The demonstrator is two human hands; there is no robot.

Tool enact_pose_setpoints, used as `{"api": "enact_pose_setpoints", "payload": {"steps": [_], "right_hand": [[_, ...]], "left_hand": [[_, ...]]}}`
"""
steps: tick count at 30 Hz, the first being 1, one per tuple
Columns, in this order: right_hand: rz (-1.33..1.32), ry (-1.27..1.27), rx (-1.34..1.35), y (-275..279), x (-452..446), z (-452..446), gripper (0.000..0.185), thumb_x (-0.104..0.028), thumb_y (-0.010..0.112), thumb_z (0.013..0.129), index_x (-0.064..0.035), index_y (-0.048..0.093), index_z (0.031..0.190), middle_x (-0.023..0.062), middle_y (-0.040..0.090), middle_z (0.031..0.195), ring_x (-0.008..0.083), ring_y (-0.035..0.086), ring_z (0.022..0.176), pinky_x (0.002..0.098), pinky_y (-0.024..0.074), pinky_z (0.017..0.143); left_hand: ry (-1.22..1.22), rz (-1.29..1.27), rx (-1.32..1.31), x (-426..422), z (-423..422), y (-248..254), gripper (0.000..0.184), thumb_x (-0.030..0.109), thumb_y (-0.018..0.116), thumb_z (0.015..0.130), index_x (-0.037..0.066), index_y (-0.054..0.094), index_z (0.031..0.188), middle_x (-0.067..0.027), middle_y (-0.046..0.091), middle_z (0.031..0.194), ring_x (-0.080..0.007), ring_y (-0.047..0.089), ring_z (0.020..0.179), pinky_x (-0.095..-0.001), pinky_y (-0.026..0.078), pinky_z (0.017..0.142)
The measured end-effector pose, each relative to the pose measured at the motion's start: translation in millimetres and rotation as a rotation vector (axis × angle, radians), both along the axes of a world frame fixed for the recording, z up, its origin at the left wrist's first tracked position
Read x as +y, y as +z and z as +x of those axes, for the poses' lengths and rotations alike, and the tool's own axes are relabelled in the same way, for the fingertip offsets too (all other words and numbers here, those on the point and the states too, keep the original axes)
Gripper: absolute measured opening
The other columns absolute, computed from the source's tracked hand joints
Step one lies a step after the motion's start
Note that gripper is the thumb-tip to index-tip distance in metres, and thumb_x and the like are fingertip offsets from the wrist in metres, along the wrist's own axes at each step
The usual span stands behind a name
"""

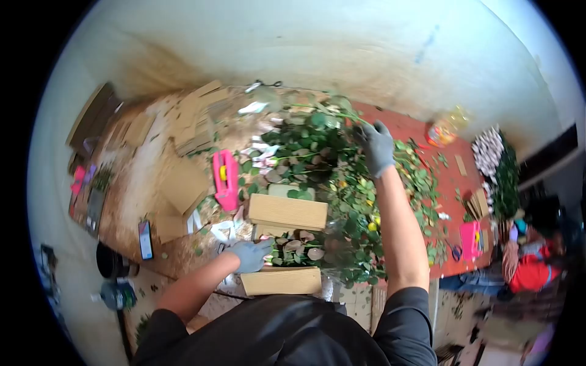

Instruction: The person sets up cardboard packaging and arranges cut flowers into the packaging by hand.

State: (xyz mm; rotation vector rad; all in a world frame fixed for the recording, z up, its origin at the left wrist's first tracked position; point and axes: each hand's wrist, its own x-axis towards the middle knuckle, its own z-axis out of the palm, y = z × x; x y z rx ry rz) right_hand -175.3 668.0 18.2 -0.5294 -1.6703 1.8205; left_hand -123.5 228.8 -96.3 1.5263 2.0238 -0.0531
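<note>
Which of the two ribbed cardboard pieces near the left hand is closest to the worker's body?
The lower cardboard piece, right beside the black shirt; the other piece sits farther off, beyond the gloved left hand.

Right of centre in the frame, the gloved right hand (377, 147) grips a green stem (349, 115) above the leafy greenery (354, 201) heaped on the desk (131, 183), while at lower centre the gloved left hand (250, 255) is at the pinkish leaves (294, 249) between two folded cardboard pieces (287, 211). Left of centre stands a pink tape dispenser (226, 183), with a phone (145, 240) at lower left and loose cardboard (198, 122) at upper left. A clear bottle (447, 127) lies tilted at upper right, and a person in red (532, 272) shows at the right edge.
</note>
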Motion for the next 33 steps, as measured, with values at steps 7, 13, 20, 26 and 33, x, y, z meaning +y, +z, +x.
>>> {"api": "enact_pose_setpoints", "payload": {"steps": [7, 13, 20, 26, 33], "right_hand": [[-0.097, 0.158, -0.332, -118, 39, -3, 0.052, -0.014, 0.067, 0.09, -0.0021, 0.047, 0.136, 0.0145, 0.067, 0.098, 0.0245, 0.067, 0.086, 0.035, 0.0553, 0.074], [0.658, 0.027, -0.485, -83, -14, -11, 0.054, -0.026, 0.071, 0.085, 0.0032, 0.059, 0.128, 0.0276, 0.066, 0.121, 0.0407, 0.063, 0.114, 0.0441, 0.0488, 0.1], [1.139, 0.091, -0.326, -82, -39, -42, 0.036, -0.013, 0.068, 0.086, -0.0066, 0.061, 0.121, 0.0234, 0.059, 0.121, 0.0411, 0.056, 0.116, 0.0475, 0.0474, 0.1], [1.464, 0.128, -0.886, -76, -54, -56, 0.034, -0.027, 0.073, 0.084, -0.0135, 0.067, 0.114, 0.0155, 0.06, 0.121, 0.0356, 0.055, 0.119, 0.0469, 0.0487, 0.093], [1.796, 0.191, -1.011, -68, -48, -57, 0.028, -0.021, 0.056, 0.094, -0.0132, 0.068, 0.118, 0.0109, 0.061, 0.12, 0.0299, 0.056, 0.112, 0.0477, 0.0457, 0.088]], "left_hand": [[-0.05, -0.01, 0.026, 1, 3, -9, 0.052, 0.029, 0.05, 0.1, 0.002, 0.048, 0.145, -0.0196, 0.036, 0.159, -0.0358, 0.064, 0.118, -0.0451, 0.053, 0.098], [0.055, 0.049, -0.016, 0, 5, 1, 0.052, 0.03, 0.05, 0.099, 0.005, 0.049, 0.145, -0.013, 0.037, 0.161, -0.0359, 0.066, 0.112, -0.0476, 0.051, 0.097], [0.035, 0.065, 0.018, 2, 6, 7, 0.051, 0.031, 0.052, 0.099, 0.001, 0.05, 0.14, -0.0176, 0.039, 0.157, -0.0362, 0.068, 0.107, -0.0471, 0.053, 0.091], [0.103, 0.01, -0.052, 7, 2, 5, 0.052, 0.033, 0.053, 0.1, 0.001, 0.049, 0.141, -0.0175, 0.039, 0.157, -0.0362, 0.067, 0.109, -0.0468, 0.054, 0.091], [0.114, -0.131, -0.079, 11, 3, 27, 0.052, 0.03, 0.052, 0.096, 0.01, 0.051, 0.144, -0.0122, 0.033, 0.163, -0.0379, 0.065, 0.116, -0.049, 0.052, 0.097]]}}
